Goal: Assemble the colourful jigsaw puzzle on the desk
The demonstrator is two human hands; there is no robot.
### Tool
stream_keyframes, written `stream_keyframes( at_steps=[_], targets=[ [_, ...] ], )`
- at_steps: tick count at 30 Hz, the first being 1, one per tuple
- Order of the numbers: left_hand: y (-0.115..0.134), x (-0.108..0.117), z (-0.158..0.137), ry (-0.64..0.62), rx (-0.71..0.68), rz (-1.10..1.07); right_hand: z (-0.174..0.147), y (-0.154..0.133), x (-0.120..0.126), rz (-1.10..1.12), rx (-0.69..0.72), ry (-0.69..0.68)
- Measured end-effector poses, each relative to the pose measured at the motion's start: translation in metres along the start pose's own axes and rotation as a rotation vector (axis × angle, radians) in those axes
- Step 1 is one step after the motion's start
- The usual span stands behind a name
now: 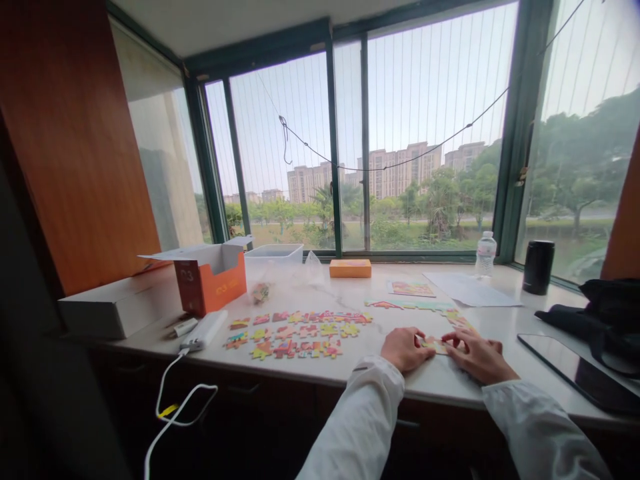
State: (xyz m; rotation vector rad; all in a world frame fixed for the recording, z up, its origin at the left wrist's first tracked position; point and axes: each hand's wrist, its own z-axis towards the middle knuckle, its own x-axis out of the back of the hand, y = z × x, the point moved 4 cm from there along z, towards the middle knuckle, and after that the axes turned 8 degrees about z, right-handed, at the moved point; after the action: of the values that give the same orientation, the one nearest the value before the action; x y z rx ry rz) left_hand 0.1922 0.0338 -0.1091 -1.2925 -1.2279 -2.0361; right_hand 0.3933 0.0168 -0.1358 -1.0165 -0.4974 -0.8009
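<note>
Between my two hands lies a small joined bit of yellowish jigsaw puzzle pieces (434, 344), flat on the white table. My left hand (407, 348) is closed, with thumb and fingertips on its left end. From the other side my right hand (477, 355) pinches the right end, thumb and forefinger close together. Just beyond, a joined puzzle border (410, 306) runs along the top and bends down the right side towards my right hand. Loose colourful puzzle pieces (300, 331) lie in rough rows to the left of my hands. A printed picture card (411, 289) rests behind the border.
An orange-and-white box (213, 280), a power strip (204, 331) with a white cable and a clear plastic tub (275, 253) stand left. An orange box (350, 269) is at the back. Right are a water bottle (485, 255), black tumbler (539, 267) and tablet (575, 370).
</note>
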Motion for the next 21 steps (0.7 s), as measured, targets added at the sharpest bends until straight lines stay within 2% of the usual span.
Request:
stream_keyframes(
  at_steps=[5, 11, 15, 21],
  targets=[
    [0.0001, 0.0006, -0.0018, 0.001, 0.005, -0.015, 0.0018, 0.0090, -0.0018, -0.012, -0.019, -0.046],
    [-0.0001, 0.0019, -0.0017, 0.000, 0.047, -0.032, 0.0004, 0.0079, -0.0027, -0.033, -0.031, -0.029],
    [-0.0023, 0.0000, -0.0004, 0.009, 0.042, -0.029, 0.0005, 0.0083, -0.0050, -0.025, 0.014, -0.017],
    [-0.0065, -0.0034, 0.0037, -0.013, 0.040, -0.041, 0.0010, 0.0071, -0.0042, -0.001, -0.010, -0.056]
  ],
)
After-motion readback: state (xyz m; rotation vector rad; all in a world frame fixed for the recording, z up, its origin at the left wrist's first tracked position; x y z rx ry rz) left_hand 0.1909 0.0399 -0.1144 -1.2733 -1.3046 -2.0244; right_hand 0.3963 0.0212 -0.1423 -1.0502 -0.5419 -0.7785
